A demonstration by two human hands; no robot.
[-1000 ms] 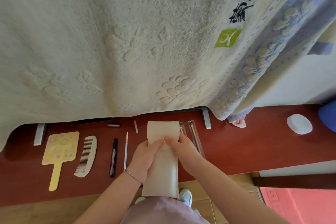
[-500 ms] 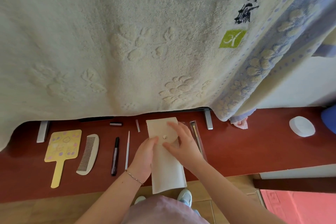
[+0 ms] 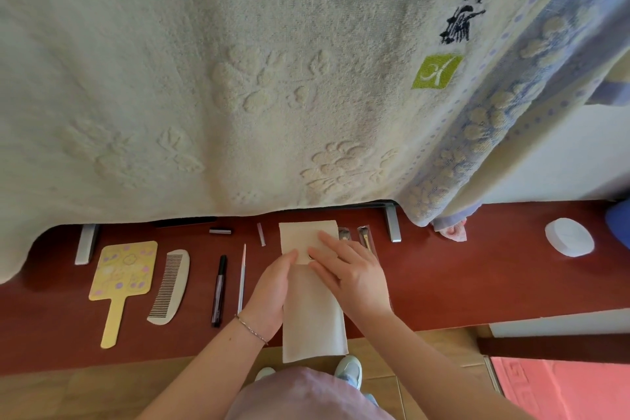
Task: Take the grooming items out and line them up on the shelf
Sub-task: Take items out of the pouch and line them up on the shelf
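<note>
On the red shelf (image 3: 443,283), a yellow hand mirror (image 3: 122,273), comb (image 3: 172,286), black pen (image 3: 219,290) and thin metal file (image 3: 242,278) lay in a row. Beside them, the left hand (image 3: 271,297) held the cream pouch (image 3: 312,314) with curled fingers at its edge, while the right hand (image 3: 351,271), fingers flat, pressed the flap, which stood open a second earlier and was now folded down
</note>
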